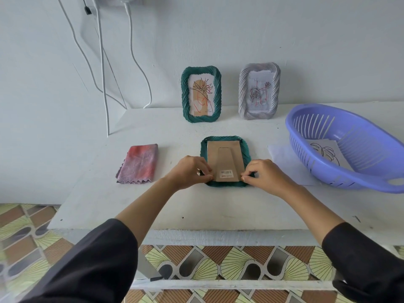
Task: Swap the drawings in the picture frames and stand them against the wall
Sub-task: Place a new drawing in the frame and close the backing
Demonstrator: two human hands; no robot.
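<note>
A green picture frame (pixel 246 149) lies face down in the middle of the white table (pixel 196 206), its brown cardboard back (pixel 225 158) with a barcode sticker facing up. My left hand (pixel 190 171) pinches the near left corner of the cardboard back. My right hand (pixel 264 173) pinches the near right corner. A second green frame (pixel 201 97) with a flower drawing stands against the wall. To its right a grey frame (pixel 259 91) with a rose drawing stands there too.
A purple plastic basket (pixel 341 149) sits at the right and holds a sheet with a leaf drawing (pixel 325 153). White paper (pixel 282 156) lies under the basket. A folded pink cloth (pixel 140 164) lies at the left. White cables (pixel 102 62) hang down the wall.
</note>
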